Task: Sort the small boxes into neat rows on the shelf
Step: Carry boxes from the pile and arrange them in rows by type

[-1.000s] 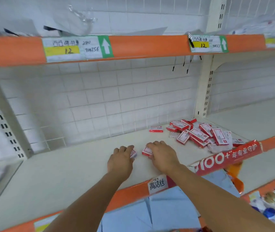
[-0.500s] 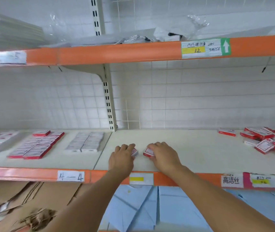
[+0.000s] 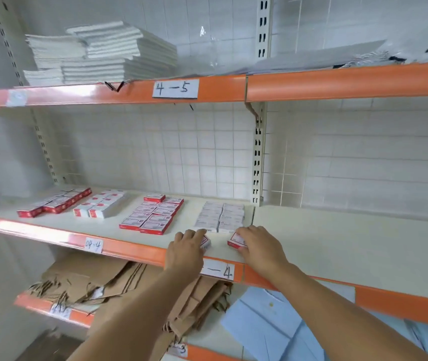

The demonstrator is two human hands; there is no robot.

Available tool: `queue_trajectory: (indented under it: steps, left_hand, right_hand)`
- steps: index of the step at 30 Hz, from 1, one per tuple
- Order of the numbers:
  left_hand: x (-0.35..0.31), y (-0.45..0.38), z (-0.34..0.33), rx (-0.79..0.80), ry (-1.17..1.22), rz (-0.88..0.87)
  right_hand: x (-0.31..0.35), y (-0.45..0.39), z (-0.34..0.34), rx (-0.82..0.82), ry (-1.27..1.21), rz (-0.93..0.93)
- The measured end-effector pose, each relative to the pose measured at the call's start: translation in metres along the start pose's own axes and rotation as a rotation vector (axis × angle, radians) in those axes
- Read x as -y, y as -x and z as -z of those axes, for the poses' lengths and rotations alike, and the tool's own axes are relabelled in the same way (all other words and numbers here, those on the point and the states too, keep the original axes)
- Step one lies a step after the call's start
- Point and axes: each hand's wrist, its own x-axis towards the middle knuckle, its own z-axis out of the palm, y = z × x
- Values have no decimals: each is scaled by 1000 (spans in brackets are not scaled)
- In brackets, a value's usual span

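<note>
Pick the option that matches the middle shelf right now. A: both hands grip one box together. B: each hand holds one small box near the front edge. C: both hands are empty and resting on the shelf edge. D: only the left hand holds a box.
B: the left hand holds one small box and the right hand another box, apart from each other.

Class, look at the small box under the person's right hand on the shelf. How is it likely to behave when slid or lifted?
The box looks like flat, squared cardboard, so it probably slides rather than rolls or tips. It is small under the right hand, so likely light. The shelf looks smooth, so a push may send it skidding askew.
</note>
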Motion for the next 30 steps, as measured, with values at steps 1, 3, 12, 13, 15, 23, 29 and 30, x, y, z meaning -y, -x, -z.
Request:
queue_trajectory:
  steps: [1, 3, 12, 13, 15, 23, 29, 30]
  left_hand:
    - [7, -2, 0, -8, 3, 11]
    - [21, -5, 0, -27, 9, 38]
    - [72, -28, 5, -76, -10, 140]
    - [78, -31, 6, -76, -12, 151]
    - [92, -39, 8, -82, -24, 165]
    - [166, -86, 9, -123, -12, 137]
    - [219, -118, 6, -63, 16, 21]
    - [225, -121, 5, -44, 6, -5]
  right_hand:
    - [5, -7, -3, 9, -7, 7]
    - [14, -21, -10, 26, -8, 29]
    - [55, -73, -42, 47, -46, 134]
    - [60, -78, -46, 52, -51, 142]
    - [69, -89, -51, 60, -53, 152]
    - [107, -137, -81, 15, -26, 91]
    - [135, -161, -99, -50, 48, -60]
    - [139, -164, -101, -68, 55, -84]
